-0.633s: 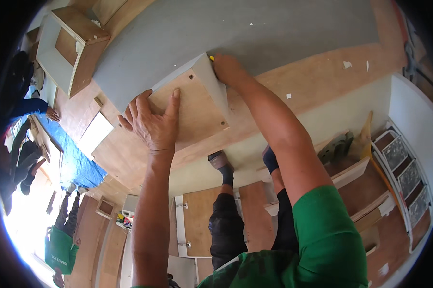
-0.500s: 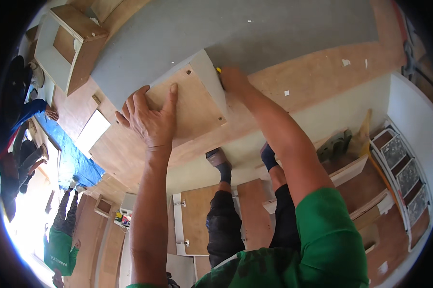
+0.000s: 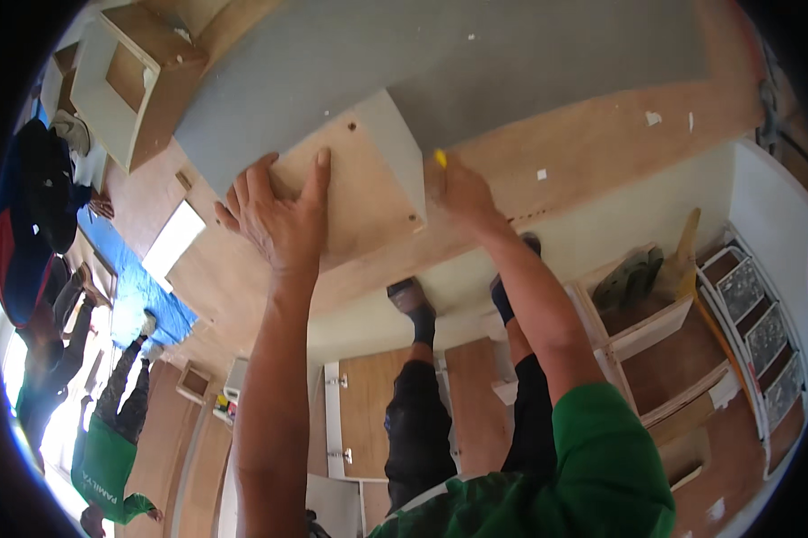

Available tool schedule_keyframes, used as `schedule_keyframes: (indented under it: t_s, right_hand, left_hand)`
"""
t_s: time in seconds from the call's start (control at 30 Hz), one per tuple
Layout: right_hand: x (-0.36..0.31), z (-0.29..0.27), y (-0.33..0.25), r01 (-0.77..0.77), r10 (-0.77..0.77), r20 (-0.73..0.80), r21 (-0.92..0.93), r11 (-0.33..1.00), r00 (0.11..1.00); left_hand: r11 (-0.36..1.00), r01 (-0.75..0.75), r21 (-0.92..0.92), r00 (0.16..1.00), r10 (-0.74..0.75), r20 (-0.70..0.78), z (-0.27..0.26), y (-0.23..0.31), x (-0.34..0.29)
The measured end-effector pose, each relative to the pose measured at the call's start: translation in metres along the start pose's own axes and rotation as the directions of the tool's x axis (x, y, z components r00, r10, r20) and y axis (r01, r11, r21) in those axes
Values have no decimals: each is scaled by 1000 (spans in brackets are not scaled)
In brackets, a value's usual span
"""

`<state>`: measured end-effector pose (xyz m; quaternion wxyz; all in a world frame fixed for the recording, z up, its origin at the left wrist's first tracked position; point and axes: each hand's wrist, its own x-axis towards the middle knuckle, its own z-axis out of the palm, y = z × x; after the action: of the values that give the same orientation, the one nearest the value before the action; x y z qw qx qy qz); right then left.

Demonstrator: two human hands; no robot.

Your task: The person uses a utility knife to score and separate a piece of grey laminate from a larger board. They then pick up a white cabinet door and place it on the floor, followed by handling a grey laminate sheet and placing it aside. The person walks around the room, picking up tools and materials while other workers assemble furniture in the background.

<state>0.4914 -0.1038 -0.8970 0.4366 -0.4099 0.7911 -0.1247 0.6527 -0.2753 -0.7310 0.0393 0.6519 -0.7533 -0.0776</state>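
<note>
A small plywood box (image 3: 363,193) with pale grey sides and dark screw holes in its top sits on the workbench, partly over a grey panel (image 3: 547,54). My left hand (image 3: 278,220) steadies the box, thumb spread on the plywood face and fingers bent over its left edge. Just off the right side of the box, my right hand (image 3: 466,193) is closed round a small tool with a yellow end (image 3: 440,159). The rest of that tool is hidden in the fist, and motion blurs it.
An open wooden box frame (image 3: 139,90) stands at the far left. A white sheet (image 3: 173,244) and blue plastic (image 3: 144,291) lie left of my left arm. Cabinet doors (image 3: 377,412) are below by my legs; a metal ladder (image 3: 753,332) leans at right. Co-workers (image 3: 108,457) are at left.
My right hand has drawn back toward me and right, away from the box's grey side, with the yellow-ended tool. My left hand stays on the box. People at the left have shifted.
</note>
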Motion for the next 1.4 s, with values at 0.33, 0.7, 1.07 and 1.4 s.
schedule_keyframes:
  t_s: [0.33, 0.7, 1.07, 1.4]
  right_hand:
    - [117, -15, -29, 66, -61, -52, 94, 993, 997]
    - [126, -21, -48, 54, -49, 88, -58, 997, 995]
    - [134, -28, -60, 101, -79, 136, -168, 981, 988]
    - [66, -1, -7, 86, -48, 194, -191, 978, 980]
  left_hand:
    - [999, -2, -35, 1000, 3, 20, -3, 10, 9]
    - [999, -1, -40, 1000, 2, 18, -3, 8, 8]
    - [999, 21, -28, 999, -20, 30, -3, 6, 10]
    - [1000, 5, 4, 1000, -5, 5, -3, 9, 6]
